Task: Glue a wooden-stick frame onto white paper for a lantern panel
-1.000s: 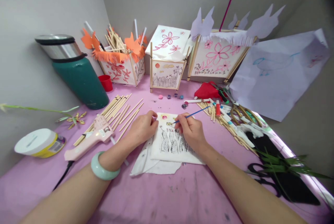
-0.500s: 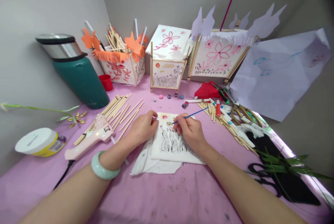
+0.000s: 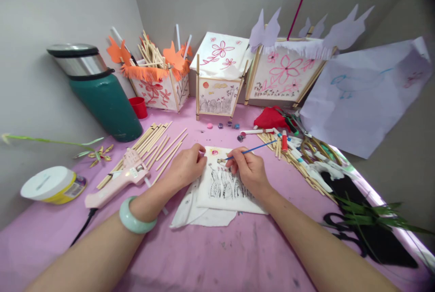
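Observation:
A thin blue paintbrush (image 3: 260,148) is pinched in my right hand (image 3: 250,172), its tip on a small yellow-brown patch near the top of the white painted sheet (image 3: 204,199). Black grass-like strokes fill the lower part of that sheet, and a red and yellow spot (image 3: 214,152) sits in its upper left corner. My left hand (image 3: 187,165) rests at the sheet's left edge, fingers curled and closed on it, the fingertips partly hidden. Beneath it lies a second white sheet (image 3: 217,218), sticking out below and to the left.
Wooden sticks (image 3: 158,140) and a pink glue gun (image 3: 118,178) lie at left, near a white-lidded tub (image 3: 47,182) and a teal bottle (image 3: 105,106). Small paint pots (image 3: 229,124) and decorated lanterns (image 3: 217,97) stand behind. Markers, scissors (image 3: 311,144) and a red cloth (image 3: 270,119) crowd the right.
My right hand and the brush have shifted very slightly to the right, with the brush's back end a little farther right. My left hand stays in place.

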A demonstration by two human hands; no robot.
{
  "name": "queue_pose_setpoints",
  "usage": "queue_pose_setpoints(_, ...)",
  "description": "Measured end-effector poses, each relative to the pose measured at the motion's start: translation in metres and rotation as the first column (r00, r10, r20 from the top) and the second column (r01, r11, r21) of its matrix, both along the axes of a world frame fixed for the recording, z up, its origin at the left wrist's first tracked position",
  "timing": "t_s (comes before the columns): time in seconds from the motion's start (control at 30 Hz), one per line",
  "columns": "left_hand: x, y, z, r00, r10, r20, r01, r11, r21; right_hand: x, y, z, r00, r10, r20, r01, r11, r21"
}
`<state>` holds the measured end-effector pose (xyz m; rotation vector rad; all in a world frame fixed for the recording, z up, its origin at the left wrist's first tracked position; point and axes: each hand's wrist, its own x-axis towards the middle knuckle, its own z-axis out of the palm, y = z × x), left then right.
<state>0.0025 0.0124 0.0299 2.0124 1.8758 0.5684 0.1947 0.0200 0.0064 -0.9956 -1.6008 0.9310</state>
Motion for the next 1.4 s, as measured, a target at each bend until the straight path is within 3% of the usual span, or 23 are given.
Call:
queue_pose_setpoints(0.33, 0.0001, -0.0005, -0.0003, 1.0, 0.004, -0.003, -0.004, 1.0, 0.001, -0.0008, -0.0024, 0.0057, 0.994, -0.102, 0.027, 0.102, 0.995, 0.02)
queue_pose_setpoints(0.6, 0.0001, -0.0001, -0.0002, 1.0, 0.003, -0.002, -0.003, 1.0, -0.001, -0.0001, -0.001, 0.0013, 0.999, -0.017, 0.047, 0.016, 1.0, 0.021)
queue_pose_setpoints(1.4, 0.0004, 0.0005, -0.0005, 1.0, 0.0, 0.017, 0.0, 1.0, 0.009, -0.0007, -0.0001, 0.0013, 0.999, 0.005, 0.054, -0.007, 0.999, 0.033)
